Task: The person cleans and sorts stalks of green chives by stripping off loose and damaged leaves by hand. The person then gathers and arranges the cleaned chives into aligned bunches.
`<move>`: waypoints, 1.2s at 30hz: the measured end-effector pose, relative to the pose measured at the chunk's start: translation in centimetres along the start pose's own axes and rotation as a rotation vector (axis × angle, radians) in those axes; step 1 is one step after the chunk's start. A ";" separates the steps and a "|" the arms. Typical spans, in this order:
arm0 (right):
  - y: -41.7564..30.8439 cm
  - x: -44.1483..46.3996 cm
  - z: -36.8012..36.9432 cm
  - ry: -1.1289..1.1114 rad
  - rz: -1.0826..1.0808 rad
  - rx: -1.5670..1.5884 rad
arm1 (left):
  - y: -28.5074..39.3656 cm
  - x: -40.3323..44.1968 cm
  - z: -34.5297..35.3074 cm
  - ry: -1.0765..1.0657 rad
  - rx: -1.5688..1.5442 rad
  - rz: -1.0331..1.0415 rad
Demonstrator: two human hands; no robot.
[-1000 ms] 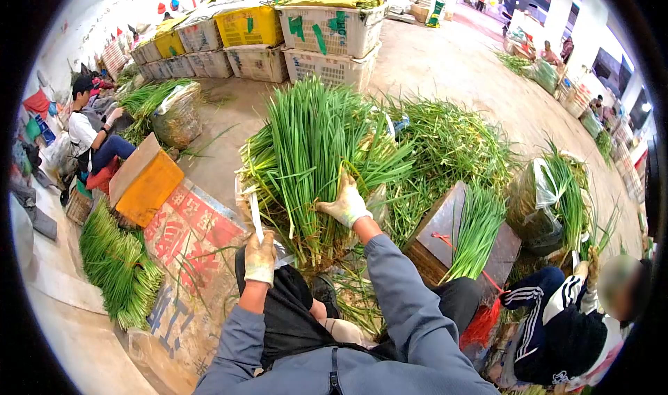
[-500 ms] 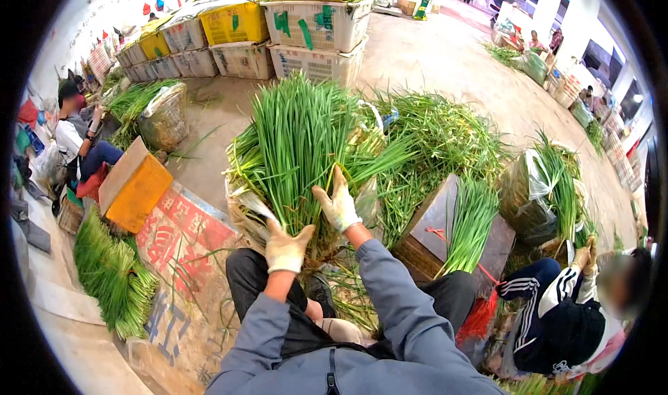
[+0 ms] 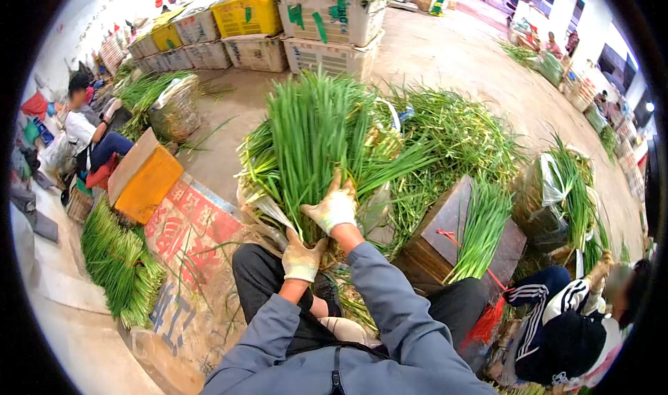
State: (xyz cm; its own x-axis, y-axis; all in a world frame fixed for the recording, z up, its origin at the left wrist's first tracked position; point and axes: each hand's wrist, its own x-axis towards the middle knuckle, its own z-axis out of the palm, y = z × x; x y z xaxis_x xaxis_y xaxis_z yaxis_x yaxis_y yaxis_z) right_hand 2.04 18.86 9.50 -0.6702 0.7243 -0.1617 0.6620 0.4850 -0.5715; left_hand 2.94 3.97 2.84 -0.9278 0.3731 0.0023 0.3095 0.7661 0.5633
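A thick upright heap of long green chives (image 3: 309,134) stands before my knees, in a wrapped container whose rim is mostly covered by leaves. My right hand (image 3: 335,208), in a pale work glove, lies against the front of the heap with thumb and fingers spread over the leaves. Below and left of it, my left hand (image 3: 303,257), gloved too, is at the foot of the stalks with its thumb apart from its fingers. Part of its fingertips is hidden among the stems. A tidy bunch of chives (image 3: 480,231) rests on a dark wooden block (image 3: 431,245) to my right.
Loose leaves (image 3: 452,137) pile up behind the container. Left lie an orange-sided box (image 3: 147,190), a printed board (image 3: 184,228) and stacked chives (image 3: 122,270). Crates (image 3: 330,22) line the back. A co-worker (image 3: 567,325) sits close on the right, another person (image 3: 90,127) at left.
The view has shifted, so the scene sits further right. My right hand has moved in on the leaves; my left hand has dropped lower, to the stalk ends.
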 end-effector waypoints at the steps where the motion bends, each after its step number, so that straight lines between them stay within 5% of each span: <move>1: 0.2 0.1 0.2 0.043 -0.009 0.030 | -0.3 -0.2 -0.2 -0.004 -0.078 -0.016; 10: 1.2 -0.1 0.5 0.020 0.022 0.060 | -3.1 -1.6 -0.7 0.242 -0.309 0.229; 14: 2.3 -1.1 0.4 0.013 0.021 0.083 | -1.6 -3.8 -3.8 0.042 -0.452 0.100; 17: 3.9 -2.3 0.3 0.016 0.001 0.108 | -5.7 -3.9 -1.0 0.209 -0.339 0.388; 21: 6.1 -4.9 -0.5 0.025 -0.018 0.155 | -4.4 -7.4 -3.6 -0.106 -0.425 0.122; 23: 7.5 -5.9 -0.3 0.057 -0.044 0.154 | -4.8 -8.7 -2.8 0.107 -0.306 0.417; 29: 11.4 -8.4 -0.1 0.095 -0.138 0.256 | -3.0 -13.6 -3.9 -0.021 -0.233 0.290; 36: 14.4 -9.9 0.1 0.094 -0.138 0.286 | -3.8 -13.6 -2.3 -0.065 -0.228 0.444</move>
State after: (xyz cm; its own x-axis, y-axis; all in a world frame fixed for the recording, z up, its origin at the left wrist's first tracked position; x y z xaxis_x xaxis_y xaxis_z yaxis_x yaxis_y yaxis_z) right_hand 18.18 18.66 2.82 -0.7045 0.7097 0.0005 0.4369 0.4343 -0.7877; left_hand 13.89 -5.22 2.51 -0.7000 0.6742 0.2355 0.6111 0.3948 0.6861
